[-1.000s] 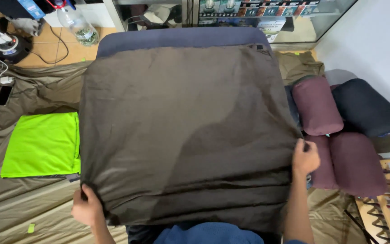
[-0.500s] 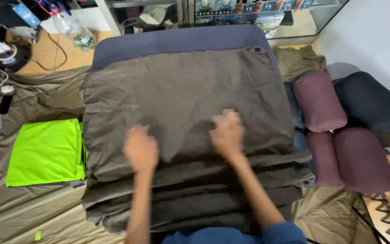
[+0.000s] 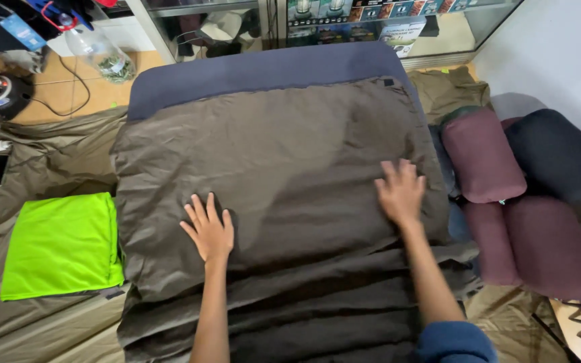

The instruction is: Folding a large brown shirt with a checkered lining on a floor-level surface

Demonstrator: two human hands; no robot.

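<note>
Even indoor light falls on us from above — bright, soft, no hard glare.

Under our left hand (image 3: pixel 208 230) and right hand (image 3: pixel 399 191), only faint shadows mark the dark olive fabric (image 3: pixel 284 168), its folds reading as darker bands. The right hand smears slightly with motion. The glass cabinet (image 3: pixel 344 20) shows dull reflections, and lines bow outward at the frame's edges — wide-lens distortion.

A camping-gear shop or its stockroom: a glass display cabinet (image 3: pixel 344 23) holds boxed lanterns, stuffed sleeping-bag sacks (image 3: pixel 482 154) pile by the wall, and tent fabric (image 3: pixel 42 161) covers the floor
</note>
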